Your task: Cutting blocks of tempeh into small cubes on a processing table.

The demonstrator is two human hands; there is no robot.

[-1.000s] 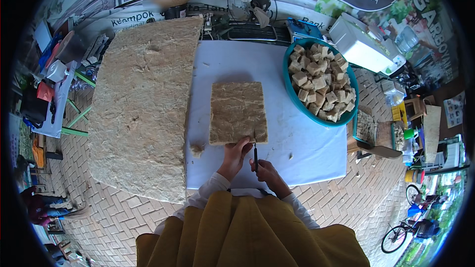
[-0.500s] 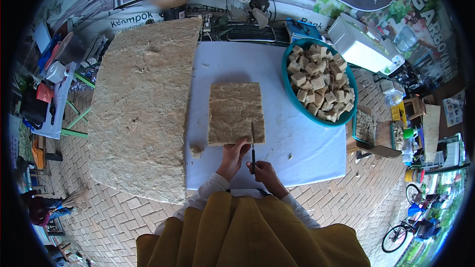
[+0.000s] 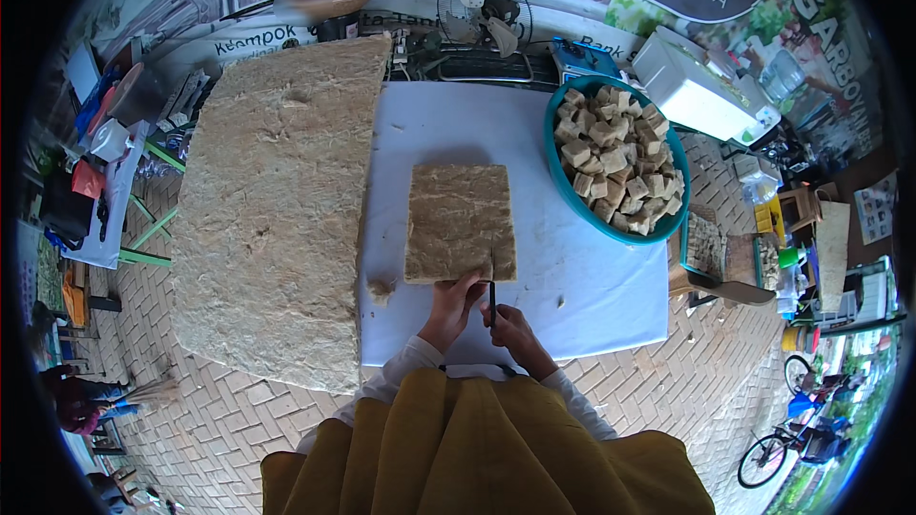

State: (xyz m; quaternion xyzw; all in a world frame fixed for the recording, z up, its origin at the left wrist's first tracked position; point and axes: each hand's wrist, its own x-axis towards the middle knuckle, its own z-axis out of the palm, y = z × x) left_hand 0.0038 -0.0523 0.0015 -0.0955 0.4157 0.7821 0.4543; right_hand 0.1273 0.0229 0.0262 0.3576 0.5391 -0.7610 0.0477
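A square brown rockwool slab (image 3: 458,215) lies on the white-covered table in front of me. My left hand (image 3: 450,310) grips its near edge, thumb on top and the other fingers mostly hidden. My right hand (image 3: 515,334) is closed around the dark handle of a thin knife (image 3: 492,301). The blade points away from me and enters the slab near its right corner, just right of my left thumb; part of it is hidden in the fibres. At the far right of the table, a teal basin (image 3: 563,181) holds many cut rockwool cubes (image 3: 611,157).
A much larger rockwool sheet (image 3: 277,210) stretches along the table's left side. A small torn scrap (image 3: 381,291) sits beside it. Behind the table stand a fan (image 3: 485,10) and a blue scale (image 3: 584,57). To the right is a white box (image 3: 692,86).
The slab has shifted slightly right and toward me. The knife has moved a little right with it, and less of its blade shows above the slab.
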